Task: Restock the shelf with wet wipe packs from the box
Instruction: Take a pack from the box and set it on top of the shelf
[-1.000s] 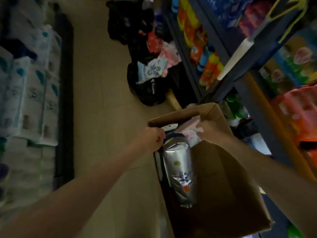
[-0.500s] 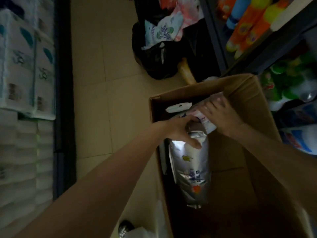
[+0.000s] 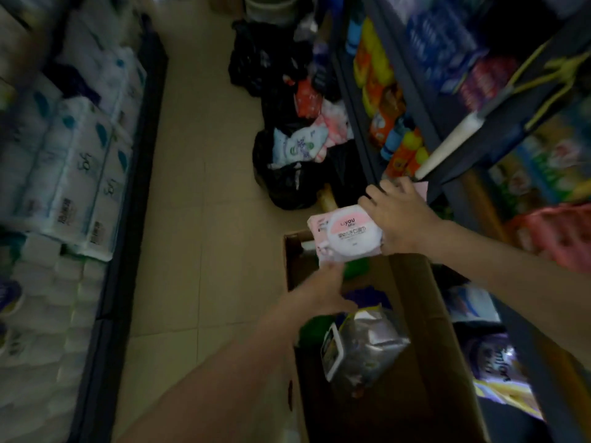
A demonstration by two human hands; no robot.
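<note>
1. The right hand [image 3: 401, 215] is gripping a pink wet wipe pack [image 3: 347, 236] by its right end, fingers curled over the far edge and the palm lying against the pack's right side.
2. The pack is sitting to the left of that grip, lid face up, its white round lid carrying a pink band and printed text.
3. The pack is hanging in the air just above the far left corner of the cardboard box [image 3: 425, 314], clear of the rim.
4. The left hand [image 3: 315, 290] is reaching up from below, fingers extended and loosely spread, fingertips touching the pack's near left corner without curling round it.
5. Inside the box a silver foil pouch [image 3: 367, 346] is lying tilted near the left wall.
6. The box is standing on the tiled floor [image 3: 204, 187] beside the dark shelf [image 3: 412, 100] on the right.
7. Black bags [image 3: 287, 183] with packs spilling out are lying on the floor beyond the box.
</note>
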